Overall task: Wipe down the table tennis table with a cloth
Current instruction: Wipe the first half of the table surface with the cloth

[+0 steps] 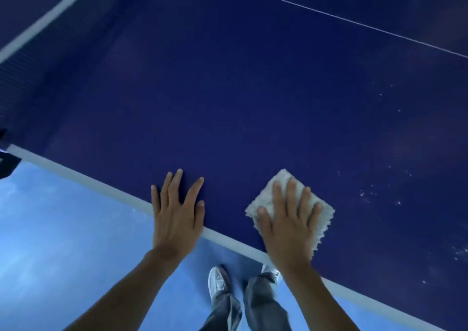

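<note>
Right grip (288, 219) open, flat on cloth (263, 196) at worktop (228, 103) edge; unpinched, cloth may slip off; specks (364, 194) right of grip risk being missed

Your left hand (177, 211) lies flat, fingers spread, on the dark blue table tennis table (253, 103), its heel over the white border stripe (76, 171) along the near edge. Just beside it, your right hand (288, 227) presses with straight fingers on a fluffy white square cloth (326, 219), also close to the near edge. Pale specks (367, 194) dot the tabletop toward the right edge, and a thin white line (329, 14) crosses the far part. The dark net (25, 77) with its white top band stands at the left. Below the near edge, your white shoes (217, 277) and grey trousers (263, 305) show over a light blue floor (63, 242).
</note>
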